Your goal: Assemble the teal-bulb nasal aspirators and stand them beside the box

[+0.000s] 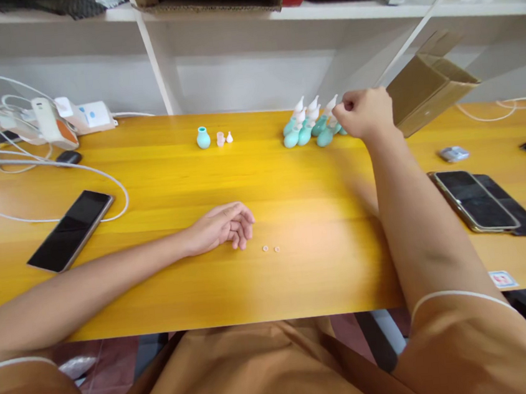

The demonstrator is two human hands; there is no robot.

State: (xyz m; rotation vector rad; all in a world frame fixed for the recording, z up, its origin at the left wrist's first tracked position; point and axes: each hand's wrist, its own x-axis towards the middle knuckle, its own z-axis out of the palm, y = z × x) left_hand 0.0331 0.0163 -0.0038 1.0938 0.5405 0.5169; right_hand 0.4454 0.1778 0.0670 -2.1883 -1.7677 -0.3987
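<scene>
My left hand (223, 226) rests on the table with its fingers loosely curled and nothing seen in them. Just right of its fingertips lie a small pale ring (265, 248) and a second one (277, 249). My right hand (367, 113) is raised at the back right and closed like a fist; whatever it may hold is hidden. Close to it stands a group of teal bulb syringes (325, 136) with white pointed tips, partly covered by the hand. Farther left are an open-topped teal bulb (203, 138), a pale pink cup-like piece (220, 139) and a small pink pointed tip (229, 137).
A black phone (72, 231) lies at left, beside white cables and chargers (55, 121). Right of my forearm are an open cardboard box (430, 88), a second phone (477, 199) and a small clear packet (454, 154). A shelf (342, 10) overhangs the table's back.
</scene>
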